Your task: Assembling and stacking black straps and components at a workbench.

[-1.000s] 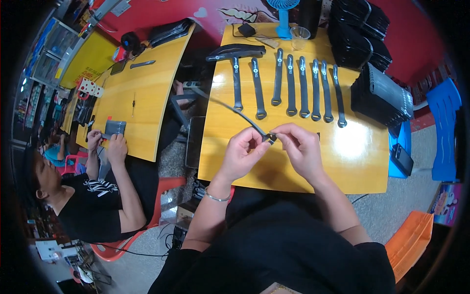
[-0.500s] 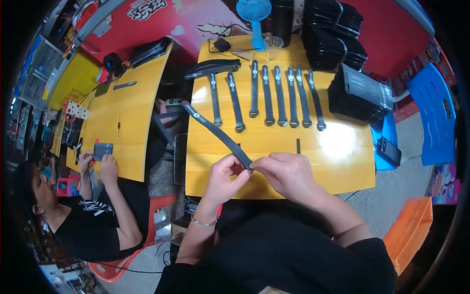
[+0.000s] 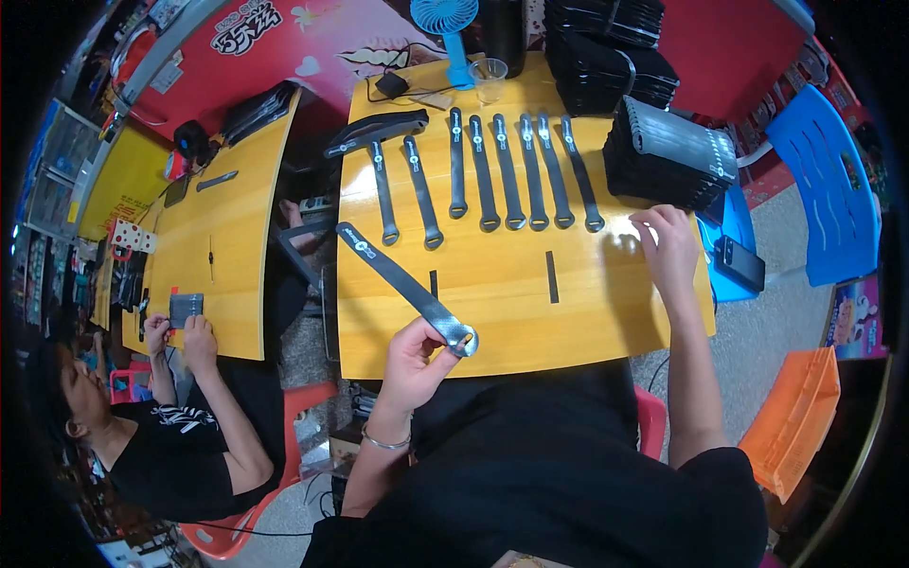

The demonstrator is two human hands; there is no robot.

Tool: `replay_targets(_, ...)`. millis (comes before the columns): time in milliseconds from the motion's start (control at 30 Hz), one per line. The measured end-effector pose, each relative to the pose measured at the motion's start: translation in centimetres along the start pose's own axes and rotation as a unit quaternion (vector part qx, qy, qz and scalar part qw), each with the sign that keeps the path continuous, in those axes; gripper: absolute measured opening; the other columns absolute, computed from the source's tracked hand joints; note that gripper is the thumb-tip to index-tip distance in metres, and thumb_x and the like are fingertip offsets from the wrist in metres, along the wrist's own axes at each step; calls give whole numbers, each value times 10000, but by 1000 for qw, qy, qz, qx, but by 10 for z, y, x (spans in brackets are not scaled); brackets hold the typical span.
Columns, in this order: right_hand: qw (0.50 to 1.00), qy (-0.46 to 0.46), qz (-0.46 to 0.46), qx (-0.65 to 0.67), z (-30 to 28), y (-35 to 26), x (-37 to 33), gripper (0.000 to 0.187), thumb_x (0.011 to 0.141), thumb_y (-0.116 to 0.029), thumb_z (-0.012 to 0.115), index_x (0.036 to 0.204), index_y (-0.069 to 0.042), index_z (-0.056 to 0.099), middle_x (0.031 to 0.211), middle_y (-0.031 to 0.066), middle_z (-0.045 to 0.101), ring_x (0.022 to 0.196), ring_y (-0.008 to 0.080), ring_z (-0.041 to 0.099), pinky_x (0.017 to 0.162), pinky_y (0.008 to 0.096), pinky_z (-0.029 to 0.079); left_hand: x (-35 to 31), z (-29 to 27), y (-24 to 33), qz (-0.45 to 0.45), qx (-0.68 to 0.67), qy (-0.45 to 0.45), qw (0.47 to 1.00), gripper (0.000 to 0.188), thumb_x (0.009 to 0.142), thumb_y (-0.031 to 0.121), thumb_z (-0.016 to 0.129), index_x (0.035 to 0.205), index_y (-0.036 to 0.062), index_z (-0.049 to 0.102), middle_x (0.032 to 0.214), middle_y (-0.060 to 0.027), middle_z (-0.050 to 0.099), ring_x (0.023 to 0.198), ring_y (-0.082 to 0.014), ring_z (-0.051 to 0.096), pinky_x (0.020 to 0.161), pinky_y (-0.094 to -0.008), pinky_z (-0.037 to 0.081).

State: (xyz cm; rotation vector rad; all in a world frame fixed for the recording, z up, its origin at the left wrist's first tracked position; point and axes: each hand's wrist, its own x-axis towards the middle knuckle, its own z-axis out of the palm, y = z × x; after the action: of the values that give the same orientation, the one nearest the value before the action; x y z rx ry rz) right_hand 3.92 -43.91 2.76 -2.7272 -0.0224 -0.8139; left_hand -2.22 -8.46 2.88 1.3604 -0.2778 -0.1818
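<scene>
My left hand point(image 3: 414, 364) pinches a flat black strap point(image 3: 393, 275) near its rounded end, which has a slot in it. The strap slants up and left over the table's front part. My right hand point(image 3: 668, 241) is apart from it, above the table's right side, fingers loosely bent and parted with nothing visible in them. It is nearest to a stack of flat black strap pieces point(image 3: 668, 156). Several like straps point(image 3: 507, 175) lie side by side beyond the hands, slotted ends toward me. Two short dark strips, a right one point(image 3: 552, 277) and a left one point(image 3: 434, 284), are on the tabletop.
A black bundle point(image 3: 379, 131), a blue fan point(image 3: 457, 52), a clear cup point(image 3: 489, 80) and tall black stacks point(image 3: 611, 71) stand at the back. A blue chair point(image 3: 824, 180) and an orange crate point(image 3: 791, 421) are at right. At left, a co-worker point(image 3: 180, 435) handles a dark piece.
My right hand has let go of the strap's end and moved right, toward the black stack. My left hand keeps the strap, its slotted end now showing. The whole view has shifted slightly.
</scene>
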Motion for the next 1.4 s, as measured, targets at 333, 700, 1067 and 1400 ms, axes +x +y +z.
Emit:
replay_targets(333, 997, 74, -1, 34, 34, 21, -4, 145, 752, -102, 689, 896, -97, 697, 843, 76, 619, 857, 268, 575, 756, 374, 460, 5, 13, 20, 5, -17, 4, 1000, 109, 829, -53, 627, 863, 18, 552, 908, -40, 608, 837, -101, 585, 774, -246, 475)
replay_targets(700, 861, -73, -253, 436, -4, -159, -14, 389, 732, -198, 717, 1118, -165, 675, 1177, 90, 599, 993, 278, 545, 873, 376, 439, 13, 30, 32, -2, -29, 30, 999, 80, 845, -30, 603, 835, 9, 533, 876, -37, 580, 810, -84, 574, 732, -236, 480)
replay_targets(1067, 753, -233, -3, 615, -6, -162, -5, 190, 892, -25, 498, 916, -13, 686, 928, 112, 679, 897, 208, 651, 808, 296, 495, -6, -7, 45, -7, 242, -122, 963, 155, 744, -4, 692, 705, 3, 541, 713, -88, 580, 684, -188, 591, 620, -277, 440)
replay_targets(1400, 839, -131, -299, 436, -22, -196, -19, 194, 719, -85, 733, 909, -62, 701, 868, 37, 695, 705, 181, 625, 625, 266, 512, -14, -12, 31, -79, 17, -87, 993, 300, 820, 37, 668, 1089, -7, 542, 1031, -48, 600, 957, -115, 572, 844, -270, 475)
